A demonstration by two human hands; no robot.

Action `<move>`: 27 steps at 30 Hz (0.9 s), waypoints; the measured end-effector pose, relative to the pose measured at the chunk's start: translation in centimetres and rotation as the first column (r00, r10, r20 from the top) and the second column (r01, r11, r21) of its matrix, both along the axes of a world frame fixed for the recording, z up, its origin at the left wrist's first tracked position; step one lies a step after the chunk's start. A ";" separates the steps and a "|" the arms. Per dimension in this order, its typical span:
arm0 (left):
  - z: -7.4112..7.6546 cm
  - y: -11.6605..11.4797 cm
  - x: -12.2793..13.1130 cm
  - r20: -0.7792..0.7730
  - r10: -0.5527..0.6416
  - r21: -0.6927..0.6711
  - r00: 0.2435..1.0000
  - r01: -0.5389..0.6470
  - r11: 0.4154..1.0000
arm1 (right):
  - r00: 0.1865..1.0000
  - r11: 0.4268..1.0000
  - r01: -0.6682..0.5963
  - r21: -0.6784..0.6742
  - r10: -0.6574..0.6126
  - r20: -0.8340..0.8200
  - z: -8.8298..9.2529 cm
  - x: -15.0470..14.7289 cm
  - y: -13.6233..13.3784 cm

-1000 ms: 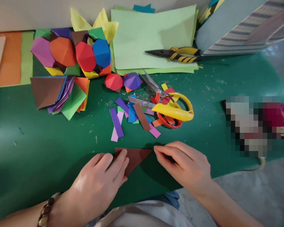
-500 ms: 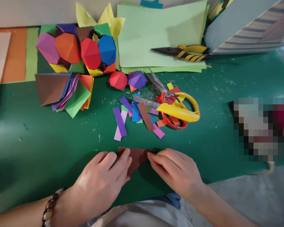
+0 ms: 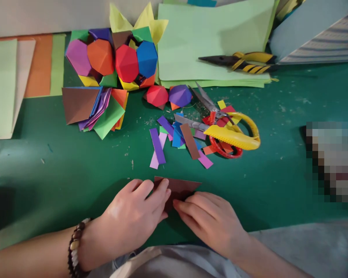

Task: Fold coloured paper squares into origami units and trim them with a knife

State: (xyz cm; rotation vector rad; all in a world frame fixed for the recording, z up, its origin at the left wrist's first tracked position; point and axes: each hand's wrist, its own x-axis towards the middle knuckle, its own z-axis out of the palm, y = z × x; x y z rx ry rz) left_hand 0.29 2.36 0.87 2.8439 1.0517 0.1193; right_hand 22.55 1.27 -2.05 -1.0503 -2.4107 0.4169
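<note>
A folded brown paper triangle lies on the green table at the front middle. My left hand presses on its left part, fingers close together over the paper. On its lower right edge rests my right hand, thumb and fingers pinched on the paper; its corner sticks out above them. Just beyond are coloured paper strips in purple, pink, blue and brown. Scissors with yellow and red handles lie open over some of the strips.
Behind stand faceted paper shapes, with two small ones in front. A fan of folded papers lies at left. Pliers rest on pale green sheets. Other sheets are far left, a box back right.
My right hand has slid along the paper's edge, down and closer to my left hand. The view has shifted, so the table things appear further right.
</note>
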 end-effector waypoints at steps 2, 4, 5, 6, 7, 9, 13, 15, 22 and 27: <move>0.0 0.0 -0.1 -0.005 -0.005 -0.010 1.000 0.004 1.000 | 0.995 0.994 0.100 0.037 -0.101 0.010 0.0 1.0 0.6; 0.0 0.0 -0.1 -0.010 -0.010 -0.018 1.000 0.010 1.000 | 0.983 0.978 0.182 0.101 -0.185 0.021 0.0 2.1 1.2; 0.0 0.0 -0.1 -0.010 -0.013 -0.019 1.000 0.013 1.000 | 0.979 0.973 0.195 0.121 -0.200 0.029 -0.1 2.4 1.3; 0.0 0.0 -0.1 -0.008 -0.015 -0.018 1.000 0.014 1.000 | 0.980 0.973 0.191 0.128 -0.198 0.038 -0.1 2.7 1.4; -0.1 0.0 -0.1 -0.006 -0.015 -0.015 1.000 0.015 1.000 | 0.982 0.977 0.177 0.119 -0.184 0.049 -0.2 2.7 1.4; -0.2 0.1 -0.1 0.008 -0.018 -0.012 1.000 0.018 1.000 | 0.987 0.986 0.145 0.078 -0.150 0.063 -0.2 2.4 1.1; -0.4 0.0 0.1 0.025 -0.005 -0.003 1.000 0.005 1.000 | 0.997 0.997 0.074 0.022 -0.075 0.032 0.0 0.8 0.3; -0.4 0.0 0.1 0.013 0.001 0.001 1.000 -0.001 1.000 | 0.999 0.999 0.043 0.008 -0.043 0.017 0.1 0.0 -0.1; 0.4 0.4 -0.2 -0.042 -0.063 -0.020 0.997 0.062 0.998 | 0.998 0.998 -0.065 -0.015 0.065 -0.010 0.1 -1.8 -1.2; 0.5 0.5 -0.1 -0.031 -0.055 -0.023 0.998 0.054 0.998 | 0.993 0.992 -0.119 -0.029 0.119 -0.009 -0.5 -3.0 -2.5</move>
